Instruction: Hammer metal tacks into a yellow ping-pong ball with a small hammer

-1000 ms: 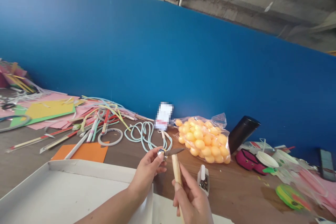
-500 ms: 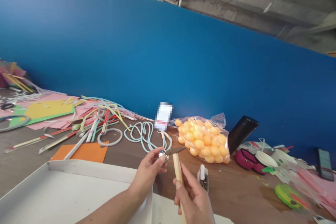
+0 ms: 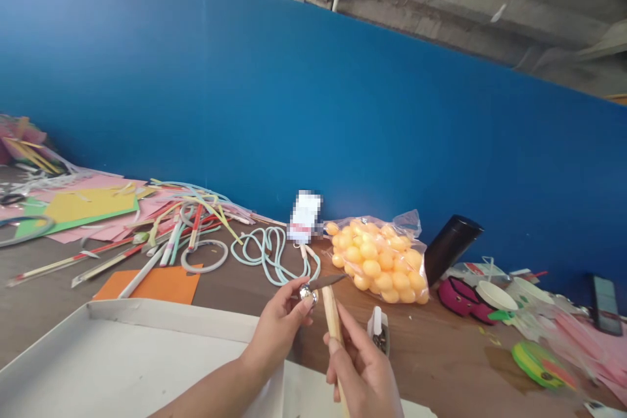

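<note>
Between the thumb and fingers of my left hand [image 3: 279, 323] is a shiny silver ball [image 3: 308, 294]. A dark, narrow, pointed piece [image 3: 330, 281] reaches from beside the ball to the right; whether the two are joined I cannot tell. My right hand [image 3: 362, 366] is closed around a pale wooden stick [image 3: 332, 310], held nearly upright. The stick's top end is close to the dark piece, and its lower end is partly covered by my fingers. Just right of that hand stands a small clear container [image 3: 380, 330] with dark bits and a white piece in it.
A shallow white box [image 3: 132, 353] lies at the front left. Behind are a bag of orange balls [image 3: 377, 261], a light-blue lanyard [image 3: 267, 251] and a leaning black bottle [image 3: 453, 245]. Coloured paper [image 3: 93, 206] and sticks spread left; a green tape measure [image 3: 541, 366] lies right.
The silver ball and my left hand have shifted slightly right and down, towards the stick. My right hand keeps its hold on the stick, almost still.
</note>
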A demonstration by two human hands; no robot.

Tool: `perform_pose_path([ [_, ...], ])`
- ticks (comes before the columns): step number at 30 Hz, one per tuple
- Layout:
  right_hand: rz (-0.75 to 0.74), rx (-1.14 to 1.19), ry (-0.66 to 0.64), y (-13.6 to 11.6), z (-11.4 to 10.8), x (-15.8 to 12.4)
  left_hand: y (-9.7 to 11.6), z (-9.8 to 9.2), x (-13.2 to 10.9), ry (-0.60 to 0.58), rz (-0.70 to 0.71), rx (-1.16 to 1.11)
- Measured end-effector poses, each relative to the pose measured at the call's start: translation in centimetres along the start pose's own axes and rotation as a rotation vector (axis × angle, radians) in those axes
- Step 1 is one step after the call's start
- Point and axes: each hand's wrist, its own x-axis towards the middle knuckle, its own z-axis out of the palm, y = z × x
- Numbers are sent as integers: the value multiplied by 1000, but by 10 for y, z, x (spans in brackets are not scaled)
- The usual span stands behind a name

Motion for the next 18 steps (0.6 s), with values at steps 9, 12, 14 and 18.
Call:
perform_pose_path([
  [9,17,75,57,-7,0,0,1,-6,4,-21,-43,-130],
  [12,11,82,72,-6,1,-1,0,-7,4,-30,-45,-148],
  [14,3,69,68,-4,2,-2,0,-7,3,-31,-43,-131],
  [18,-6,1,16,1,2,-2,4,-4,1,-17,-36,-82],
])
